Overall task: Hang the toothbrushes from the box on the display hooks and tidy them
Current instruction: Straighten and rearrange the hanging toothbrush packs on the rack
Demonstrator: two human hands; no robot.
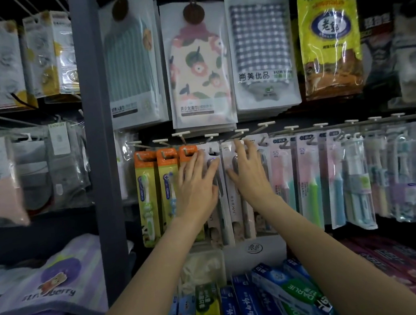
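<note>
Two bare hands reach up to a dark shop wall full of hanging goods. A grey metal post [98, 142] stands on the left and divides the wall. To the right of it, a row of white-tipped display hooks [242, 131] runs across the middle, and toothbrush packs hang from them close together, side by side. Far above them hang bath towel packs [198, 64] and a yellow bag [330, 36]. Near the bottom lie toothpaste boxes [278, 292] on a shelf, and on the near left lies a purple striped towel [61, 280].

The orange-topped toothbrush packs [169, 194] are at the left end of the row, the white toothbrush packs [223, 206] are in the middle, and the pink and green toothbrush packs [308, 178] follow to the right. There is almost no free space between the packs; the only free room is in front of the wall, above the shelf.

The left hand [198, 183] lies flat on the white packs, its fingers straight and spread, pointing up, with the fingertips near the top of the cards. The right hand [249, 171] is just beside it, also open, the fingers spread and slightly bent against the next white packs, reaching up to the hook. Neither hand grips anything; both only press on the packs. Both forearms rise from the near bottom edge.
</note>
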